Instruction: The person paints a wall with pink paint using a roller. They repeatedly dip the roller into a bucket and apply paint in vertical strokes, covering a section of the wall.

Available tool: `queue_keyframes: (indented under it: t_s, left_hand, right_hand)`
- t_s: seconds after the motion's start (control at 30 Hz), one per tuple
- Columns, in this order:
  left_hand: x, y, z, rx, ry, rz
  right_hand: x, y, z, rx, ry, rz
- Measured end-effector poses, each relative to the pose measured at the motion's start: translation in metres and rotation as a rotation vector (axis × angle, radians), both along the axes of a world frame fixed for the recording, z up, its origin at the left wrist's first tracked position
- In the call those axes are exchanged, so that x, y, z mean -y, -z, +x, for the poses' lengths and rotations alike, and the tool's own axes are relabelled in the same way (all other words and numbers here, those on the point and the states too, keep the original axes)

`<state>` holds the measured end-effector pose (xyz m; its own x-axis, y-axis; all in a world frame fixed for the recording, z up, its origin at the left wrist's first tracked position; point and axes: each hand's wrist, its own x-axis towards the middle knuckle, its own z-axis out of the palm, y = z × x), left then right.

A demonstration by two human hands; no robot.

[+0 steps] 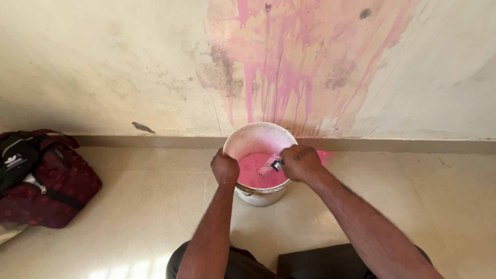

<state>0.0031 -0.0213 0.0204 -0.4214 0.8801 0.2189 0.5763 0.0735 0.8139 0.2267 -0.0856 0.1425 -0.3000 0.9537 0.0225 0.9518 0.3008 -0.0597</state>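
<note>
Right now my right hand grips a paint roller whose long axis slants leftward-down into the pink paint; my left hand clamps the bucket rim.

A stained cream plaster wall bears pink paint streaks and drips running down to a beige skirting strip. The pale glossy tiled floor catches sunlight near the bottom edge. A dark red and black fabric bag lies at the left.
</note>
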Motion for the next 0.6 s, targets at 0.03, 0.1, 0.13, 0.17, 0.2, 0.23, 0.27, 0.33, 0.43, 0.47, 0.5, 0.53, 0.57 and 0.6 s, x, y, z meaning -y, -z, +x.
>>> queue_keyframes:
  t_s: [0.03, 0.1, 0.13, 0.17, 0.2, 0.23, 0.27, 0.33, 0.43, 0.47, 0.5, 0.53, 0.57, 0.6]
  left_hand:
    - [0.004, 0.000, 0.000, 0.011, 0.013, -0.018]
    - [0.010, -0.002, 0.002, 0.031, 0.045, -0.041]
    - [0.012, -0.001, 0.002, 0.015, 0.042, -0.028]
    - [0.015, 0.000, 0.003, -0.001, 0.038, -0.017]
    - [0.018, 0.001, 0.003, -0.018, 0.035, -0.006]
    - [0.021, 0.003, 0.004, -0.016, 0.040, 0.004]
    - [0.024, 0.005, 0.004, -0.013, 0.044, 0.013]
    - [0.032, 0.009, 0.006, -0.036, 0.059, 0.071]
    - [0.042, 0.011, 0.010, -0.073, 0.087, 0.155]
    - [0.046, 0.011, 0.012, -0.056, 0.093, 0.132]
    - [0.050, 0.010, 0.015, -0.038, 0.099, 0.106]
    - [0.055, 0.009, 0.017, -0.038, 0.101, 0.118]
    - [0.059, 0.006, 0.019, -0.039, 0.105, 0.134]
    - [0.061, 0.004, 0.020, -0.040, 0.110, 0.154]
  right_hand:
    - [-0.005, 0.004, -0.007, 0.012, 0.010, -0.037]
    - [-0.019, 0.012, -0.021, 0.034, 0.034, -0.098]
    - [-0.021, 0.017, -0.027, -0.005, 0.021, -0.086]
    - [-0.021, 0.024, -0.033, -0.044, 0.006, -0.075]
    - [-0.019, 0.031, -0.039, -0.084, -0.008, -0.064]
    - [-0.017, 0.037, -0.043, -0.110, -0.016, -0.059]
    - [-0.013, 0.042, -0.047, -0.137, -0.024, -0.056]
    - [-0.004, 0.051, -0.050, -0.157, -0.054, -0.069]
    - [0.005, 0.054, -0.052, -0.119, -0.100, -0.110]
    - [0.007, 0.054, -0.052, -0.090, -0.104, -0.125]
    - [0.010, 0.053, -0.052, -0.061, -0.109, -0.143]
    - [0.011, 0.052, -0.051, -0.025, -0.136, -0.144]
    - [0.011, 0.049, -0.050, 0.011, -0.160, -0.139]
    - [0.010, 0.047, -0.048, 0.047, -0.184, -0.131]
